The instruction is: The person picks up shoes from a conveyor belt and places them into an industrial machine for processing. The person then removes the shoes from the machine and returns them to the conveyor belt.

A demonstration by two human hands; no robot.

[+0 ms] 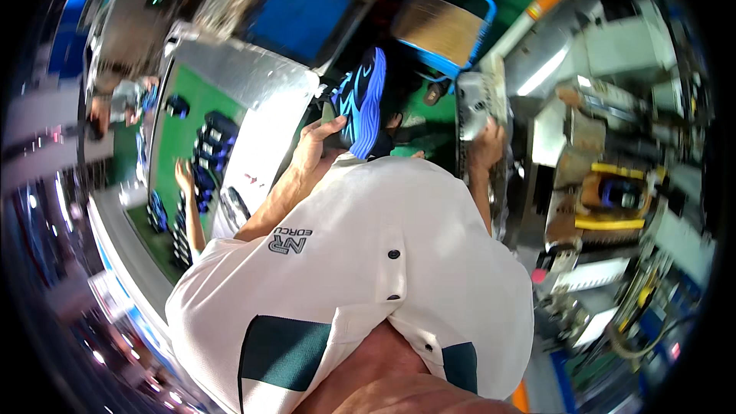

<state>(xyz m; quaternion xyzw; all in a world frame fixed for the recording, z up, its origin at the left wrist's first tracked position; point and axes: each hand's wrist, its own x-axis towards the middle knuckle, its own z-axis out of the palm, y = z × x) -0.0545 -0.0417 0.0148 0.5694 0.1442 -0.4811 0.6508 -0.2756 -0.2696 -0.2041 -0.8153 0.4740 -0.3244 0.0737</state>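
A sports shoe (364,107), black and light blue with a wavy violet-blue sole, is held on edge in front of my body. My left hand (318,146) grips it near its lower end, thumb against the side. To the right, my right hand (487,144) rests at a grey metal panel (474,103) with round fittings on it. Its fingers look loosely extended along the panel and hold nothing I can see; they are slightly blurred.
On the left, a green conveyor belt (172,149) carries several dark shoes (215,142); another person's hand (184,175) reaches over it. Ahead stands a blue-framed cart (441,27) with a brown board. At right, a machine holds a shoe (619,193) between yellow bars (609,224).
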